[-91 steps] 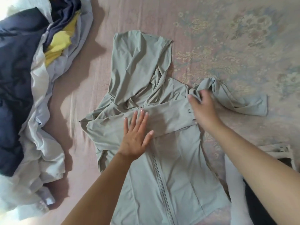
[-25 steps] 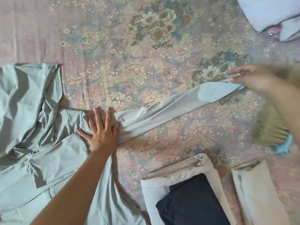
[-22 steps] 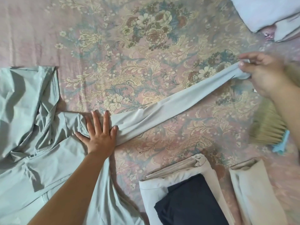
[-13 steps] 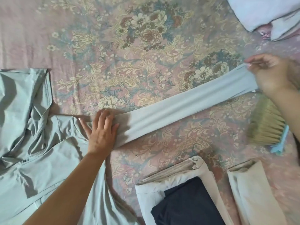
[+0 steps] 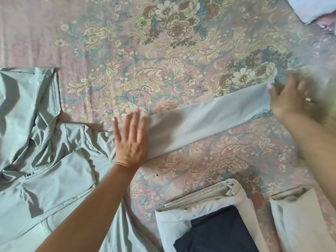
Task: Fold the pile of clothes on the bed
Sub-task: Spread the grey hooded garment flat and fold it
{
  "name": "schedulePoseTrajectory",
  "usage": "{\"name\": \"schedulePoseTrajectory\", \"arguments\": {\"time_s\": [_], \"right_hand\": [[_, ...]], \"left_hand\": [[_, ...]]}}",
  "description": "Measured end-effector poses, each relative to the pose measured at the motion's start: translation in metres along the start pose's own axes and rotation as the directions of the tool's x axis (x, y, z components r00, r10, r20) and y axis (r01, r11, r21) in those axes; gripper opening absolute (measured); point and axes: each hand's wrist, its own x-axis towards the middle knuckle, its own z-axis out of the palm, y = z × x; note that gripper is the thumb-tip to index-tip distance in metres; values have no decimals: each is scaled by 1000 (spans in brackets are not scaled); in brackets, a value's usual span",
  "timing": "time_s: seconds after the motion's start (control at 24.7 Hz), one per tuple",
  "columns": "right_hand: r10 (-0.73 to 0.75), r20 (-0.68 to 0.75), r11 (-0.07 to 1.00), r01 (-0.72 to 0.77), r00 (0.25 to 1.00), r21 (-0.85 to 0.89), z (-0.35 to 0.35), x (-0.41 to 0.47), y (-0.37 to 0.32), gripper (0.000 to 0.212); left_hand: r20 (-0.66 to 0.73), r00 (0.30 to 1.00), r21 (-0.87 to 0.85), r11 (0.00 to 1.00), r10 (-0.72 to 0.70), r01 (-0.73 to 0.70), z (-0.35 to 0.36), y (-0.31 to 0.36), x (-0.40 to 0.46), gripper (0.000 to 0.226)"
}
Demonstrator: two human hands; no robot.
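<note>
A pale grey-green hooded zip jacket lies on the floral bedspread, its body and crumpled hood at the left. One sleeve stretches flat and straight toward the right. My left hand presses flat on the sleeve near the shoulder, fingers straight. My right hand is at the cuff end and blurred by motion. Its fingers look spread and touch the cuff edge rather than pinch it.
A folded white garment with a dark navy piece on it lies at the bottom centre. A folded cream piece sits to its right. Another white folded item is at the top right corner.
The sleeve has been pulled straight and laid flat. My left hand has gone from curled at the shoulder seam to flat on the sleeve. My right hand's pinch on the cuff has loosened.
</note>
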Motion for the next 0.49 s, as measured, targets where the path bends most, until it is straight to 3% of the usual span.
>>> {"name": "schedulePoseTrajectory", "arguments": {"time_s": [0.08, 0.12, 0.2, 0.24, 0.36, 0.41, 0.49], "right_hand": [[148, 60, 989, -147, 987, -10, 4, -6, 8, 62], [181, 106, 978, -190, 978, 84, 5, -4, 11, 58], [186, 236, 900, -261, 954, 349, 5, 2, 8, 36], [174, 283, 874, -280, 943, 398, 4, 4, 5, 25], [127, 224, 845, -224, 966, 485, -9, -4, -5, 14], [107, 232, 789, -225, 967, 571, -18, -12, -13, 13], [16, 326, 560, -279, 945, 780, -40, -40, -35, 6]], "left_hand": [[100, 965, -117, 966, 243, -231, 2, 16, -10, 54], [168, 940, -166, 949, 296, -269, 5, 22, -13, 54], [292, 915, -156, 957, 280, -243, 7, 27, -11, 55], [342, 903, -139, 964, 262, -227, 8, 28, -9, 56], [404, 874, -189, 959, 271, -210, -3, 29, -7, 59], [414, 871, -232, 956, 264, -180, -11, 28, -7, 60], [396, 903, -394, 919, 164, 6, -32, 30, -10, 61]]}}
